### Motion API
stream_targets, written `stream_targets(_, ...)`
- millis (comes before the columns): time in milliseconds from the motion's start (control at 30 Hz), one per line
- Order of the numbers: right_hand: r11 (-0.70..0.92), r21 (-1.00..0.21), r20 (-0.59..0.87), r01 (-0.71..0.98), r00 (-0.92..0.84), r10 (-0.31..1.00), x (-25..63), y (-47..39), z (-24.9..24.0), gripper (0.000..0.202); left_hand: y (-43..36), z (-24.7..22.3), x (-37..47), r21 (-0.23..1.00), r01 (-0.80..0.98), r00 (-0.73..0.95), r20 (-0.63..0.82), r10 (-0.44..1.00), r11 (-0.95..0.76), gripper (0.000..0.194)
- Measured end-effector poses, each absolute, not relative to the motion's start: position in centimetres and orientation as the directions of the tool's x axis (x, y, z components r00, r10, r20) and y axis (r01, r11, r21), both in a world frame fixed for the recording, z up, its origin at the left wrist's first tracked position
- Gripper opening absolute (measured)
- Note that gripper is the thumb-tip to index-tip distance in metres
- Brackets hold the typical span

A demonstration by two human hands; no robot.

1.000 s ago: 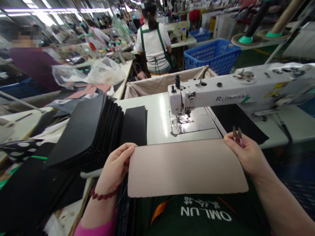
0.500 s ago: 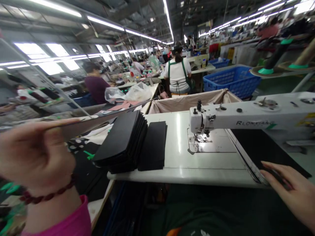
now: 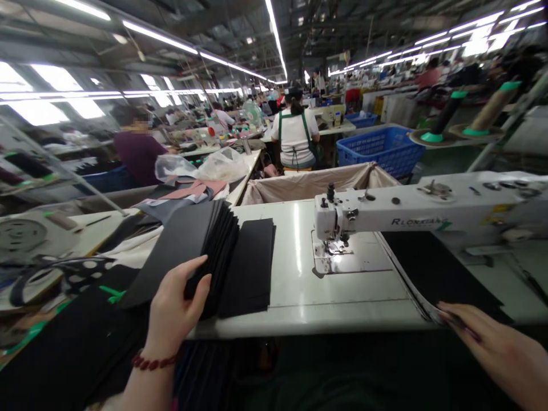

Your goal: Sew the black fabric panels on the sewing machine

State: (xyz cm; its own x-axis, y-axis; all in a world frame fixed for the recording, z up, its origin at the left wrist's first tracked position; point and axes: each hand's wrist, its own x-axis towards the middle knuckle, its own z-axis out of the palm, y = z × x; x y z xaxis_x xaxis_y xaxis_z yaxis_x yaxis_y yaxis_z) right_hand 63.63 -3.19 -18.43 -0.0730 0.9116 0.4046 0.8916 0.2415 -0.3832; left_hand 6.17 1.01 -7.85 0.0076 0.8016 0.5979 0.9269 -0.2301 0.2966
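My left hand (image 3: 177,305) is at the front of a thick stack of black panels (image 3: 184,234), thumb and fingers closed on its near right corner. To the right of that stack lies a thinner pile of black pieces (image 3: 250,265). At the right, my right hand (image 3: 492,337) pinches the near edge of light-edged layered pieces (image 3: 406,282), and a dark slim item shows between its fingers. Beside these layers is a black sheet (image 3: 440,274), partly under the arm of the white sewing machine (image 3: 385,208).
A cloth-lined bin (image 3: 308,182) stands behind the sewing table (image 3: 286,319). Farther back are a blue basket (image 3: 381,151) and a seated person in a white top (image 3: 295,137). Thread cones (image 3: 445,117) stand at the upper right; cloth pieces (image 3: 184,194) lie at the left.
My left hand has moved right and down from the raised strip-like piece it held onto the thick stack. That stack now sits fanned and tilted. My right hand still holds the layered edge.
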Motion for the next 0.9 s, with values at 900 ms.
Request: stream_targets(900, 0.372, -0.271, 0.091, 0.888, -0.361, 0.928, 45.7, 11.2, -21.3, 0.049, 7.5, -20.5, 23.6, 0.382, 0.740, 0.534, 0.165, 0.829, -0.553, 0.034)
